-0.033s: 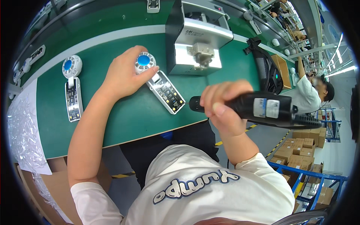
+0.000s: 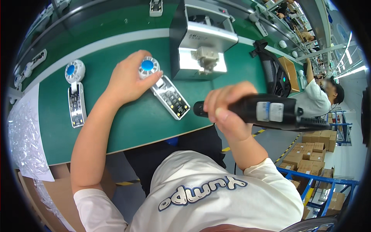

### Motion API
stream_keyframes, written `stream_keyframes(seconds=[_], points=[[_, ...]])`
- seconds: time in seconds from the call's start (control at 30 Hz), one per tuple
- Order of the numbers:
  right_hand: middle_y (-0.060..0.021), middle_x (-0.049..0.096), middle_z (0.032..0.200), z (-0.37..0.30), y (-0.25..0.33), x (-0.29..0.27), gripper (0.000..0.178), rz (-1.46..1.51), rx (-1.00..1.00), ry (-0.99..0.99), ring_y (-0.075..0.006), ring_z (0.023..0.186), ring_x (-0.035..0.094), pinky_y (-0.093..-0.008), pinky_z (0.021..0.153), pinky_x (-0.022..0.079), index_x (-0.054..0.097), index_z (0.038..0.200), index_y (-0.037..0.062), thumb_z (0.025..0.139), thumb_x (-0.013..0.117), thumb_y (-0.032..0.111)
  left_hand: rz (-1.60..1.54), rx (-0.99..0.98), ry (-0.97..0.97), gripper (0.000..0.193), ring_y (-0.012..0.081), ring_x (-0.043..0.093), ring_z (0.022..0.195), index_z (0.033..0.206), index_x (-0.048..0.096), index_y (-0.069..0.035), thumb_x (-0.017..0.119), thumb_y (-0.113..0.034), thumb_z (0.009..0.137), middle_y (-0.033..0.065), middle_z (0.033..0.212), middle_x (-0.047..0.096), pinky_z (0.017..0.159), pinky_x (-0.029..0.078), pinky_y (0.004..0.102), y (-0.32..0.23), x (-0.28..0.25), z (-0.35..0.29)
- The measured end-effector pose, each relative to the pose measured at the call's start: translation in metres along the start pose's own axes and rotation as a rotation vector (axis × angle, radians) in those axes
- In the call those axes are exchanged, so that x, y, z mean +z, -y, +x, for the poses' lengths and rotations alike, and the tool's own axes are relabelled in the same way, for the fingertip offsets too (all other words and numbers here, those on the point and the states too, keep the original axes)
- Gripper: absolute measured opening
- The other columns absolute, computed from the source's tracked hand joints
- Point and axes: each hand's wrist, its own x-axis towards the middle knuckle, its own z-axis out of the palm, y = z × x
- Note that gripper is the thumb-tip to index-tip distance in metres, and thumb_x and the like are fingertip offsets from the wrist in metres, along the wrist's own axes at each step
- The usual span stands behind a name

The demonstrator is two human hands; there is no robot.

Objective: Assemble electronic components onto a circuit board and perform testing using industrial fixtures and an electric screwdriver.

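My left hand is closed round the white fan head of a small handheld fan, thumb and fingers on its sides. The fan head has a blue centre. Joined to it is a white handle lying on the table, its circuit board bare and facing up. In my right hand is a black electric screwdriver, held roughly level above the table's front edge. Its dark front end points left toward the handle, apart from it. A second opened fan lies to the left of my left forearm.
Behind the fan stands a metal screw-feeding machine. A black backpack-like item and an open cardboard box are at the right. Clear plastic pieces cover the left end. Another person stands at far right, near stacked cartons.
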Motion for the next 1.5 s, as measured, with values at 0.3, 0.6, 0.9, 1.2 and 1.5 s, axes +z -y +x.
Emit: stream_keyframes(seconds=[0.3,0.6,0.9,1.2,1.5], points=[[-0.0063,0.057,0.071,0.055,0.012,-0.003,0.032,-0.205,-0.344,-0.263,-0.0190,0.057,0.056,-0.0396,0.064,0.050,0.050,0.109,0.0047,0.079,0.061,0.001,-0.039,-0.058,0.032,0.049,0.0341,0.067,0.092,0.112,0.061,0.000,0.074,-0.034,0.078,0.0170,0.102,0.067,0.080,0.052,0.0402,-0.009,0.000,-0.002],[-0.0064,0.057,0.070,0.046,0.011,0.009,0.038,-0.184,-0.091,-0.285,-0.0193,0.058,0.057,-0.0399,0.067,0.051,0.048,0.116,0.0006,0.080,0.060,0.000,-0.035,-0.080,-0.004,0.051,0.0339,0.067,0.093,0.112,0.061,0.000,0.074,-0.035,0.078,0.0173,0.104,0.068,0.080,0.053,0.0393,-0.001,-0.003,-0.002],[-0.0057,0.058,0.067,0.035,-0.022,0.043,0.038,0.003,-0.179,-0.098,-0.0148,0.058,0.058,-0.0319,0.063,0.053,0.043,0.115,0.0008,0.081,0.060,-0.005,-0.025,-0.048,-0.027,0.051,0.0337,0.066,0.093,0.115,0.060,-0.001,0.075,-0.033,0.078,0.0179,0.104,0.067,0.082,0.052,0.0385,0.003,-0.001,-0.004],[-0.0066,0.060,0.069,0.043,-0.036,0.051,0.037,0.025,-0.098,-0.113,-0.0132,0.057,0.058,-0.0289,0.057,0.050,0.043,0.112,0.0013,0.080,0.060,-0.008,-0.016,-0.060,-0.005,0.052,0.0364,0.065,0.097,0.115,0.058,-0.002,0.073,-0.037,0.079,0.0189,0.106,0.066,0.083,0.051,0.0411,0.005,-0.002,-0.005],[-0.0068,0.060,0.071,0.051,-0.043,0.050,0.034,-0.065,-0.099,-0.025,-0.0130,0.057,0.057,-0.0284,0.056,0.050,0.046,0.110,0.0009,0.080,0.059,-0.010,0.046,-0.016,0.004,0.052,0.0373,0.065,0.092,0.109,0.057,-0.002,0.072,-0.043,0.080,0.0180,0.102,0.065,0.079,0.052,0.0435,0.007,-0.003,-0.001]])
